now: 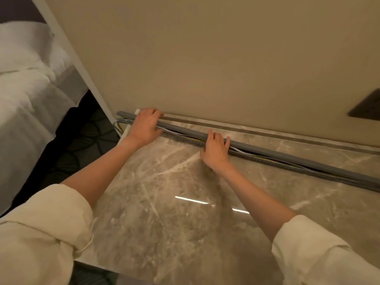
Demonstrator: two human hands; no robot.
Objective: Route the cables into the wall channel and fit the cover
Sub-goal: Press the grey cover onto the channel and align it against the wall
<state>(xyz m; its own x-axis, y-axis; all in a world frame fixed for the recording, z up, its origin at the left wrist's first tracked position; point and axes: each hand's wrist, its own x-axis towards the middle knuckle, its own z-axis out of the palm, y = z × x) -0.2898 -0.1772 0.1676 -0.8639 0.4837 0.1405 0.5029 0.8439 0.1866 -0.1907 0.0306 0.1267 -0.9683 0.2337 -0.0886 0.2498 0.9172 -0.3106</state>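
A long grey cover strip point(287, 157) lies over a grey channel base point(320, 174) on the marble top, running from far left to right edge near the wall. White and yellow cables point(242, 150) show in the gap between cover and base. My left hand point(145, 126) wraps over the cover near its left end, fingers curled on its far side. My right hand point(216, 150) presses flat on the cover further right, fingers spread. A yellow and white cable end point(117, 126) droops off the left edge.
The marble tabletop point(185, 202) fills the foreground, with a beige wall point(205, 58) behind it. A dark wall socket point(368, 108) sits at the right. A bed with white linen point(26, 89) stands to the left beyond a white frame, over dark carpet point(82, 140).
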